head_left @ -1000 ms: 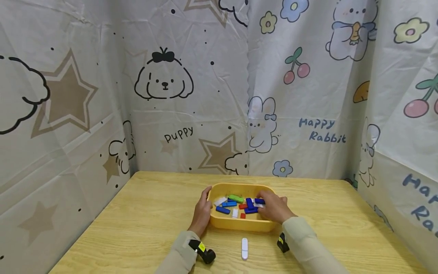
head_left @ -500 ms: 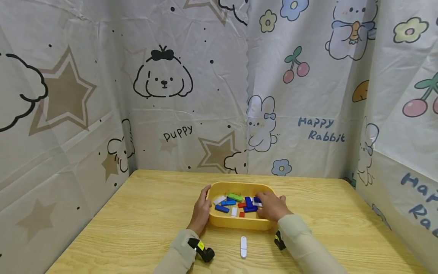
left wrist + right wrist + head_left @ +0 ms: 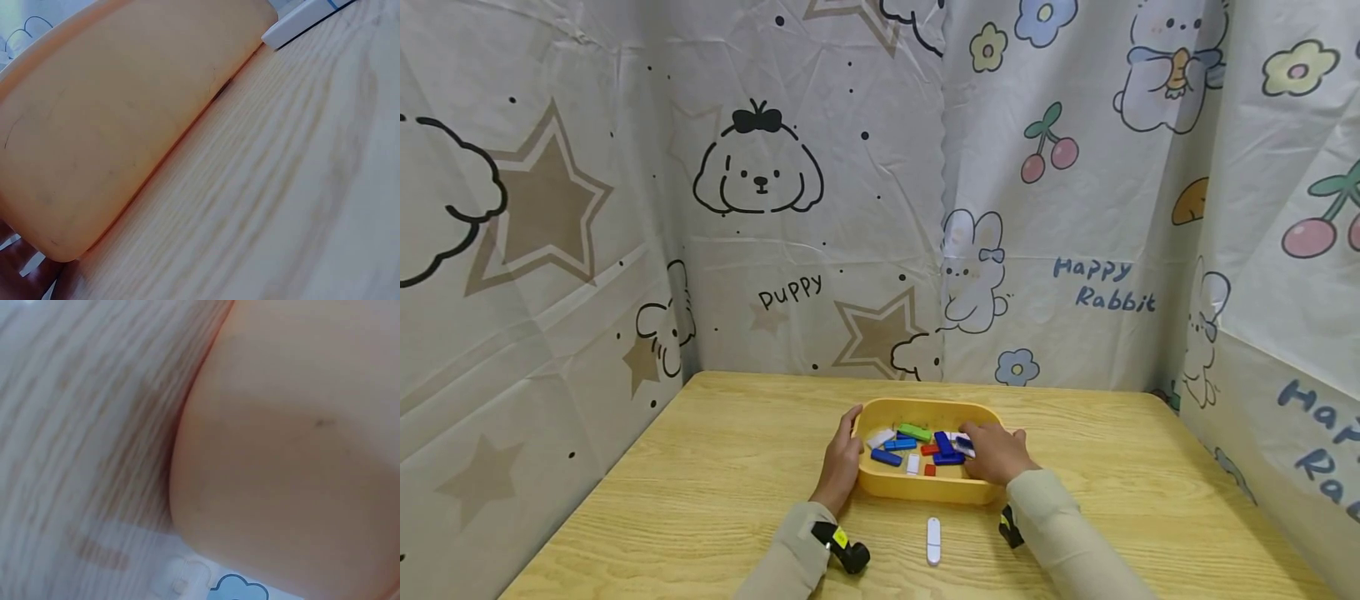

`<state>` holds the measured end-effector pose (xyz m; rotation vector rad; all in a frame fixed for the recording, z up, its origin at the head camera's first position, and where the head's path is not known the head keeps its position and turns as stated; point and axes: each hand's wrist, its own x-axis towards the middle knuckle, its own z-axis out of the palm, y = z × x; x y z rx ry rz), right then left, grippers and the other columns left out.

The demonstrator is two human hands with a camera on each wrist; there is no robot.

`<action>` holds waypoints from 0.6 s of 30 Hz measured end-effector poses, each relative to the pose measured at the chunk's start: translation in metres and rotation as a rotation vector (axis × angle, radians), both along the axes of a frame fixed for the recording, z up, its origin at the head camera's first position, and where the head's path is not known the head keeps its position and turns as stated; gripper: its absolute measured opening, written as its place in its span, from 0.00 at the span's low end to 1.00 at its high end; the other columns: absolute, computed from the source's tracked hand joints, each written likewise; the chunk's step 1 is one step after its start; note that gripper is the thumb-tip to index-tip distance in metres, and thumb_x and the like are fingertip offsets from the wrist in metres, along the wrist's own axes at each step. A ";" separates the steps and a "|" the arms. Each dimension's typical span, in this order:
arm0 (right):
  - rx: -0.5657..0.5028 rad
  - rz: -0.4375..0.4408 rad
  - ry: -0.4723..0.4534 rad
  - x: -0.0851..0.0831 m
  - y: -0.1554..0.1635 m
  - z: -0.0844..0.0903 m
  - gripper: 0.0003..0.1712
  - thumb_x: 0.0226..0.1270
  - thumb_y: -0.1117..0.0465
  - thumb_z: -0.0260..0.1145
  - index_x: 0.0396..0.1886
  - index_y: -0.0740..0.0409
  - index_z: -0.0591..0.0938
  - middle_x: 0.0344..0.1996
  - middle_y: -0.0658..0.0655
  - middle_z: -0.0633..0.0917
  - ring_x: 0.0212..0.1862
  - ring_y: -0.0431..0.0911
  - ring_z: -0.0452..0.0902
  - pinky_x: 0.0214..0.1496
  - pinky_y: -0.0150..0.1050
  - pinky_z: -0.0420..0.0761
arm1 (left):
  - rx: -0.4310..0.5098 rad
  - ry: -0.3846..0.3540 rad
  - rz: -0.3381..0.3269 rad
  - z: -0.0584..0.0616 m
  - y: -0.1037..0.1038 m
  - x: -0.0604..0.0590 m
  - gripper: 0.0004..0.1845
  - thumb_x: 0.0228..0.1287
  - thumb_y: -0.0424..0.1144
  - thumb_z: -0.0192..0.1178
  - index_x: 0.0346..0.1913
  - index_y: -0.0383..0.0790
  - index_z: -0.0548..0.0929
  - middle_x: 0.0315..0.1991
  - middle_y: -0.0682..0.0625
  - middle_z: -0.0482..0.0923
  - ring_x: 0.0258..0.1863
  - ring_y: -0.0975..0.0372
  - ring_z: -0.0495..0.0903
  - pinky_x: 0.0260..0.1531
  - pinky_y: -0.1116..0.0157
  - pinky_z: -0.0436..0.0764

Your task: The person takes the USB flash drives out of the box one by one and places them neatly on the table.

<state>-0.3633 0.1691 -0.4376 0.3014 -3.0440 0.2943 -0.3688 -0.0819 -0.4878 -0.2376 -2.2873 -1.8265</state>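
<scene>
Steadying the yellow tray at its left end, the left hand cups the rim, fingers curled over the wall. The right hand reaches into the tray's right end, fingers bent down onto a dark blue piece, and it looks like a pinch, though the fingertips hide the contact itself. The tray sits near the middle of the wooden table, full of small blocks: a green piece, more blue pieces, red bits and white ones.

To do this well, I'd say lift the chosen piece straight up so its neighbours, lying touching and overlapping, don't come along or flick over the low wall. The bracing hand should hold firm.

A white stick lies on the table just in front of the tray, between the two forearms. Open wood stretches left and right of the tray, with the printed curtain walling off the back and both sides. The wrist views show only the tray's outer wall against the tabletop.
</scene>
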 end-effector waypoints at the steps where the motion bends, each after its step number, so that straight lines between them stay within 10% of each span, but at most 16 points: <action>1: -0.004 0.001 -0.001 0.000 0.000 0.000 0.28 0.51 0.59 0.73 0.55 0.51 0.79 0.48 0.57 0.83 0.48 0.51 0.76 0.48 0.58 0.65 | 0.001 -0.001 0.000 0.000 0.000 0.000 0.32 0.64 0.30 0.39 0.73 0.45 0.59 0.74 0.45 0.55 0.72 0.52 0.54 0.69 0.47 0.53; 18: -0.056 0.015 -0.035 0.001 0.000 0.001 0.26 0.51 0.63 0.73 0.53 0.48 0.81 0.48 0.54 0.85 0.45 0.51 0.77 0.47 0.57 0.64 | 0.005 -0.006 0.007 0.001 0.001 0.000 0.32 0.64 0.30 0.39 0.73 0.45 0.59 0.74 0.46 0.55 0.72 0.53 0.54 0.69 0.49 0.53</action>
